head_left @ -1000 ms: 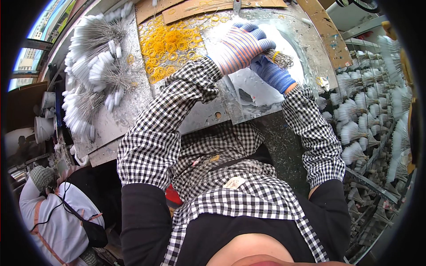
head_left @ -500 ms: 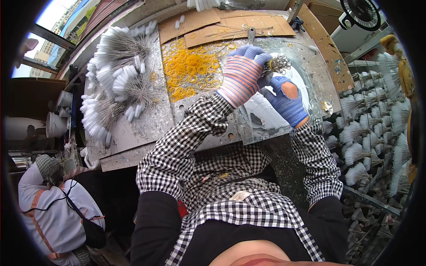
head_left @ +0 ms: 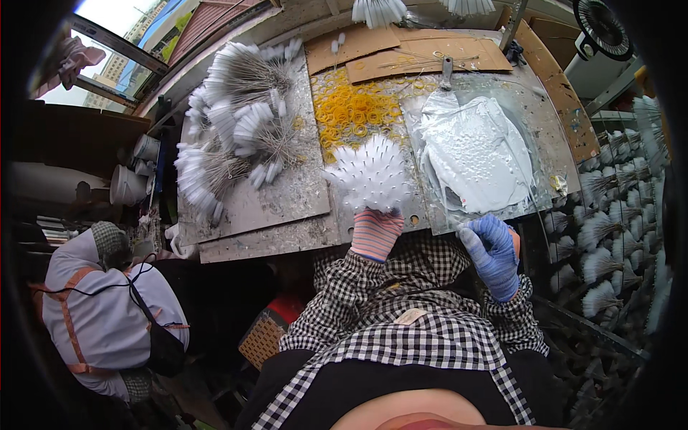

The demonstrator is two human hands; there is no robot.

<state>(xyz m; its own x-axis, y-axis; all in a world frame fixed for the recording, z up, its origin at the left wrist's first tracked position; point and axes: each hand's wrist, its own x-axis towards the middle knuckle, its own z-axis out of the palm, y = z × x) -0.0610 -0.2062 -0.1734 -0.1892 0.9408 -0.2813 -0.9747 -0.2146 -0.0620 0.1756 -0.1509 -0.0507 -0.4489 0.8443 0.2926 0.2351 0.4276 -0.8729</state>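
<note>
My left hand (head_left: 378,235), in a striped pink and blue glove, is closed around a bundle of wire-handled brushes (head_left: 373,175). Their white bristle heads fan out upward, dark wire tips poking out; the glove hides the handles. In a blue glove, my right hand (head_left: 493,252) hovers by the front edge of the table, fingers partly stretched and apart, with nothing visible in them. Just beyond it lies a glass plate (head_left: 539,172) spread with thick white paste (head_left: 476,154), its surface pitted. A scraper-like tool (head_left: 446,74) rests at the paste's far edge.
Yellow rings (head_left: 358,104) are scattered mid-table beside flat cardboard (head_left: 430,63). More white brushes (head_left: 244,107) pile up on a board (head_left: 287,215) at the left. Racks of brush bundles (head_left: 602,261) stand at the right. Another person (head_left: 107,308) sits at the lower left.
My left hand has brought the bundle from over the plate toward me and turned its bristle heads up. My right hand has left the bundle and come nearer. The white paste is now uncovered.
</note>
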